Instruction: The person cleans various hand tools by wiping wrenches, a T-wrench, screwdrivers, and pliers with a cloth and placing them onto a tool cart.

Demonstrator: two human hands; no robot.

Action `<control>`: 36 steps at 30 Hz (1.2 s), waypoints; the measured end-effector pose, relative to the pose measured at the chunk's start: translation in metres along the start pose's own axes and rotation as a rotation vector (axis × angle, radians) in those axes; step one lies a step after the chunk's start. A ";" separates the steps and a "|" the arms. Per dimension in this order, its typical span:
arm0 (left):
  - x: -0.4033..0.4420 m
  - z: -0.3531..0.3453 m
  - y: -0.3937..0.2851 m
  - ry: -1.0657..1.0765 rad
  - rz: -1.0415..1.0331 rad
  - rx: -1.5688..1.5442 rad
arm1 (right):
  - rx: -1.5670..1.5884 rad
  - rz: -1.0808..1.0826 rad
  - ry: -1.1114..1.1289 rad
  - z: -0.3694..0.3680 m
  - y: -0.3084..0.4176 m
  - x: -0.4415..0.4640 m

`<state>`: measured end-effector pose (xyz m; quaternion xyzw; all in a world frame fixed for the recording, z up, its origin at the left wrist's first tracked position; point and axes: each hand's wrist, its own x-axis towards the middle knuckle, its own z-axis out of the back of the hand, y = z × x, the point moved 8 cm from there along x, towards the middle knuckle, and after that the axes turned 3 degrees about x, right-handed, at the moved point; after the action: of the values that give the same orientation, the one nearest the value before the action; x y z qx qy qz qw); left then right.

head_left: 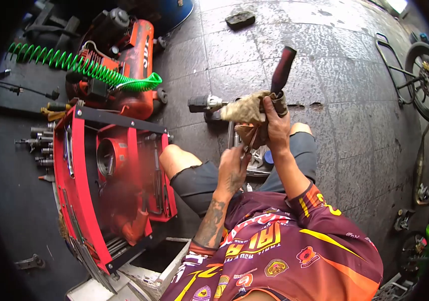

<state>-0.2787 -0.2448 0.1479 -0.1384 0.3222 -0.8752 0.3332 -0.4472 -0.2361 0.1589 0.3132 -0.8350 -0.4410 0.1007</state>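
A: Survey the layout, largest first.

B: Note the tiled floor [350, 85], then the red compressor [141, 50] at far left and the red tool rack [71, 150] at near left. Find the power tool [205, 104] on the floor, just beyond the knees [178, 159].

A: Locate the workpiece.

B: Look above the floor, at centre, for the tan cloth bundle [247, 107]. Observe the dark red handle [283, 70] projecting from its right end.

A: Check the hands.

B: Read the right hand [277, 123] as clasped around the bundle's right end; the left hand [232, 163] as closed on a thin metal piece [252, 139], type uncertain, at the near side.

A: Identify the step and next requirement.

B: Judge as steadying with the right, working from below with the left. Allow for a firm right grip and careful left control.

A: Report legible writing.

B: Read apparent "SDY" on the compressor and "TRAIL" on the maroon jersey [304, 233]. Treat smaller badges [307, 257] as illegible.
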 end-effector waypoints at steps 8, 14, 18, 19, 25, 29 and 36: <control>-0.037 -0.027 -0.017 0.061 0.062 -0.635 | 0.135 -0.035 0.163 -0.018 0.070 -0.017; -0.071 -0.027 -0.087 0.711 0.260 -1.881 | 0.355 -0.268 0.262 -0.046 0.064 -0.056; -0.058 -0.033 -0.070 0.460 0.446 -2.219 | 0.117 -0.284 0.479 -0.054 0.049 -0.081; -0.050 -0.036 -0.055 0.427 0.279 -1.852 | 0.000 -0.225 0.415 -0.047 0.045 -0.079; -0.044 0.049 0.076 -0.360 0.337 -1.018 | -0.531 0.163 0.436 -0.029 0.072 -0.067; -0.001 0.168 -0.033 -0.652 -0.023 -1.009 | -0.839 0.191 0.628 -0.045 0.051 -0.092; 0.038 0.174 -0.095 -0.161 -0.216 -1.409 | -0.480 -0.152 1.022 -0.077 0.012 -0.130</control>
<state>-0.2743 -0.2982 0.3420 -0.4159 0.7695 -0.4744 0.0986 -0.3161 -0.2034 0.2281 0.5144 -0.5316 -0.4168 0.5283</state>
